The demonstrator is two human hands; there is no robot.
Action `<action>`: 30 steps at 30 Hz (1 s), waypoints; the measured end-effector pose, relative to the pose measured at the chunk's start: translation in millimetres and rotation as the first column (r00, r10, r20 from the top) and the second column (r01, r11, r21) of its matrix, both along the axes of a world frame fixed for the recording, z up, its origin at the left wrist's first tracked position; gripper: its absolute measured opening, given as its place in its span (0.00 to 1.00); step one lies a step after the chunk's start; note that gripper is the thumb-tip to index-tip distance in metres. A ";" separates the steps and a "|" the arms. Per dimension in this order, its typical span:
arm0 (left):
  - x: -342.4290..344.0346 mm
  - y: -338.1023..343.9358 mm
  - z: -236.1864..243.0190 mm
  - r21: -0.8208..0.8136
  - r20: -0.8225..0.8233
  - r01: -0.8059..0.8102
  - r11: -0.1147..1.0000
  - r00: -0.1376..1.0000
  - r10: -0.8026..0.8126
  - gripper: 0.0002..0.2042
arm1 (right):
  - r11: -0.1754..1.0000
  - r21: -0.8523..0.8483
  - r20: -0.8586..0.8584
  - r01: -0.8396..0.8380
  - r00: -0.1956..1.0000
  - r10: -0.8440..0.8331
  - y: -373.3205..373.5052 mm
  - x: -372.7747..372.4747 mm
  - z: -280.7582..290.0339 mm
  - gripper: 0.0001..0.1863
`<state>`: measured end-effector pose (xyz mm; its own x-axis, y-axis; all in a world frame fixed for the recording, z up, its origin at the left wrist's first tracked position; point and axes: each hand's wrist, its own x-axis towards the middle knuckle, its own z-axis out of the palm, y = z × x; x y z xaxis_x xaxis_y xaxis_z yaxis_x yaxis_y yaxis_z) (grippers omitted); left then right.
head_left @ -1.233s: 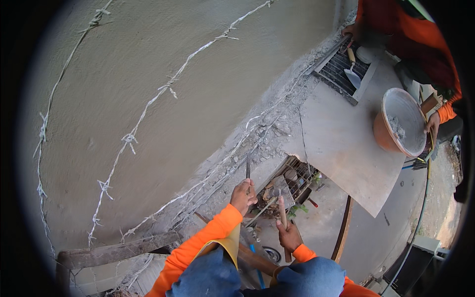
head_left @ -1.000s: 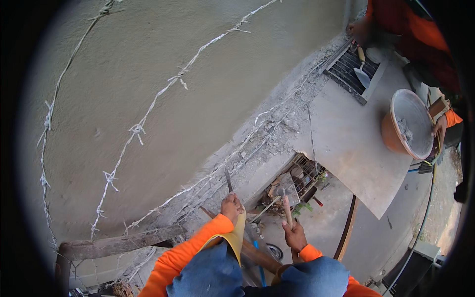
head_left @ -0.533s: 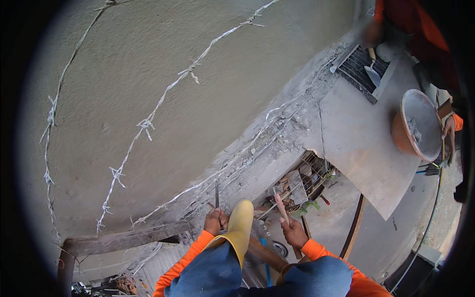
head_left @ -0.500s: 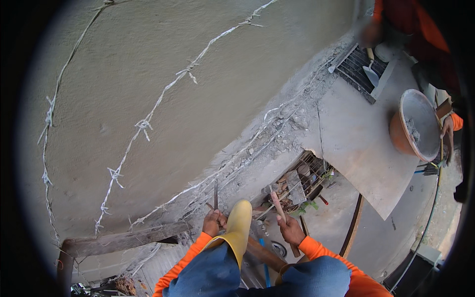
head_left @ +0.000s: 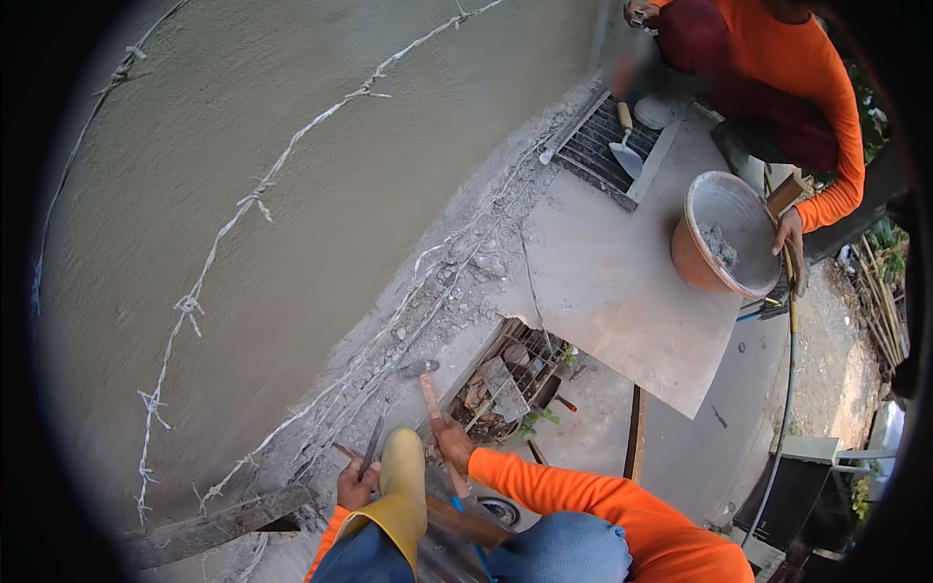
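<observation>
Left grip [head_left: 358, 485]: curled around slim dark metal bar [head_left: 372, 447], beside yellow rubber boot [head_left: 401, 481]
Right grip [head_left: 453, 445]: wrapped around grey-headed wooden-handled hammer [head_left: 429, 394]
Bar: likely stiff; hold mid-shaft
Hammer: probably head-heavy; hold lower handle

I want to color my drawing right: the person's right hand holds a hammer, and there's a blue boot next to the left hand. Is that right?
Almost! The boot is yellow, not blue, as the head view shows. The right hand does hold a hammer, and the boot is next to the left hand.
</observation>
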<state>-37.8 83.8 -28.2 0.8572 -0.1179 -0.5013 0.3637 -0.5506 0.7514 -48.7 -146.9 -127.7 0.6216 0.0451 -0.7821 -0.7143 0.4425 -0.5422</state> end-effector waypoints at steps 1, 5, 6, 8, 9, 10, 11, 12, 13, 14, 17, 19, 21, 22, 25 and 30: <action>3.3 -3.5 1.5 -0.034 -0.017 0.053 0.998 0.998 -0.053 0.14 | 0.990 0.121 0.057 0.069 0.995 -0.077 4.8 2.2 5.4 0.17; 14.0 -13.8 -10.7 -0.145 -0.090 0.027 0.989 0.995 -0.040 0.19 | 0.901 0.410 -0.084 0.140 0.990 -0.116 10.0 14.7 30.9 0.15; 19.9 -14.4 -15.6 -0.190 -0.159 -0.039 0.981 0.987 0.009 0.20 | 0.890 0.437 -0.097 0.128 0.991 -0.095 8.2 14.8 35.2 0.15; 31.6 -16.0 -23.3 -0.147 -0.171 -0.023 0.989 0.985 -0.003 0.19 | 0.914 0.384 -0.080 0.130 0.991 -0.107 4.8 7.9 40.0 0.13; 37.3 -18.0 -26.3 -0.055 -0.128 0.051 0.997 0.990 -0.058 0.17 | 0.933 0.343 -0.087 0.109 0.993 -0.084 3.5 1.7 39.7 0.13; 40.1 -19.7 -27.1 0.074 -0.124 0.112 0.991 0.987 -0.103 0.16 | 0.948 0.304 -0.092 0.092 0.994 -0.067 2.3 -7.8 38.3 0.12; 42.3 -22.6 -27.4 0.169 0.041 0.177 0.970 0.982 -0.186 0.16 | 0.962 0.262 -0.098 0.074 0.994 -0.049 1.4 -17.6 35.3 0.12; 44.4 -27.6 -28.1 0.302 0.160 0.210 0.930 0.950 -0.267 0.15 | 0.975 0.220 -0.068 0.035 0.997 -0.020 0.8 -28.3 31.8 0.12; 46.7 -32.3 -28.2 0.440 0.255 0.230 0.868 0.895 -0.366 0.15 | 0.984 0.177 -0.039 -0.001 0.999 0.008 0.2 -38.1 27.7 0.12; 49.7 -36.6 -28.6 0.406 0.274 0.190 0.894 0.908 -0.317 0.15 | 0.991 0.128 -0.044 -0.027 0.998 0.032 0.3 -45.3 23.4 0.12; 54.7 -45.6 -35.3 0.338 0.299 0.118 0.934 0.927 -0.226 0.14 | 0.996 0.068 0.012 -0.050 0.999 0.049 -0.3 -61.1 8.1 0.14; 55.5 -45.0 -43.9 0.305 0.366 0.093 0.948 0.907 -0.207 0.14 | 0.996 0.071 0.004 -0.049 0.999 0.049 -1.4 -63.5 -6.5 0.16; 50.1 -40.2 -52.3 0.079 0.147 0.095 0.992 0.983 -0.106 0.13 | 0.995 0.041 0.076 -0.093 0.993 0.090 -3.3 -58.5 -25.4 0.17; 45.8 -37.6 -55.5 -0.012 0.009 0.069 0.998 0.998 -0.069 0.12 | 0.991 0.002 0.140 -0.131 0.982 0.130 -5.3 -53.8 -36.2 0.17; 30.8 -35.3 -57.2 -0.325 -0.346 -0.155 0.933 0.937 0.035 0.10 | 0.967 -0.105 0.205 -0.232 0.947 0.249 -13.6 -33.1 -64.4 0.19; 36.0 -56.5 -40.6 -0.474 -0.365 -0.054 0.879 0.921 -0.140 0.13 | 0.512 -0.852 0.425 0.107 0.713 0.558 -37.0 -24.6 -59.3 0.25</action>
<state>-1.7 27.3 -68.9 0.6016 -0.4521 -0.6586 0.6554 -0.1920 0.7305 -73.3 -183.9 -187.0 0.9900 -0.1402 -0.0132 -0.0858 -0.5262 -0.8460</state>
